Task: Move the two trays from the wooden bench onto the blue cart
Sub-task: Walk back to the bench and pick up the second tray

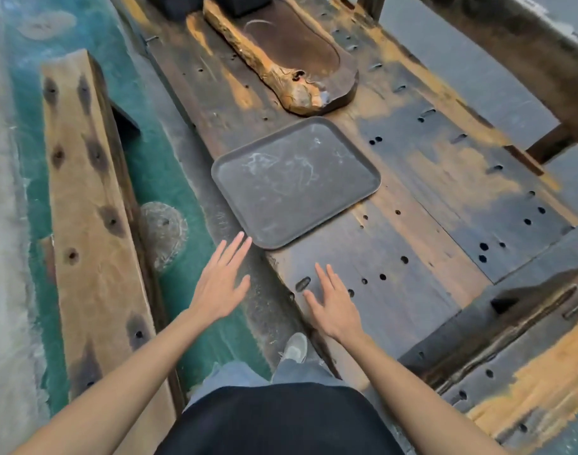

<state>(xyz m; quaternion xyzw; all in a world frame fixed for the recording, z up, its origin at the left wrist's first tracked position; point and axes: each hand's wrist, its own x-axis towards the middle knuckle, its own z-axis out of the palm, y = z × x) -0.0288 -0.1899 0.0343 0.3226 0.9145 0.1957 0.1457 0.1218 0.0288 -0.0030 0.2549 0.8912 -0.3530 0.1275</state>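
Both hands were spread flat with fingers apart and held nothing. The left hand (220,282) hovered just below the near corner of the dark tray (294,183), the right hand (335,302) over the wooden surface (445,198). The tray lay in the middle of the frame; a carved wooden tray (287,54) lay above it

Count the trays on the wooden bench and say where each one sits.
2. A dark rectangular tray lies flat nearest the hands. A carved wooden tray with a raised bark edge sits just beyond it; dark objects at the top edge could hide more.
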